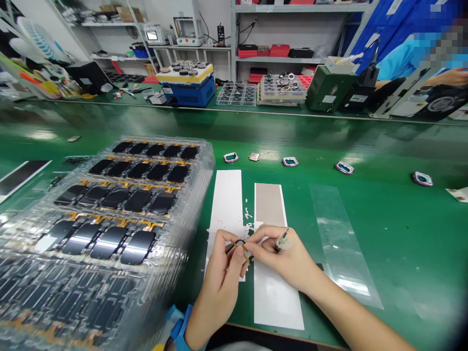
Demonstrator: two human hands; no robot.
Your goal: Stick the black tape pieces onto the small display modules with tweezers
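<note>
Across the green workbench (402, 234), a clear tray (205, 158) holds dark screens (137, 247). Work on the small dark piece (239, 241) seems under way, not finished; how much is left cannot be told. It sits above the white strip (228, 195), pinched between the fingertips of the left hand (220, 285) and right hand (283, 251).

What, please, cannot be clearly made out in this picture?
Head view:
held part: mostly covered by left hand and right hand.
tray stack: near corner cut off by the left edge.
co-worker: partly hidden by pixelation.
label on green box: print too small to read.
</note>
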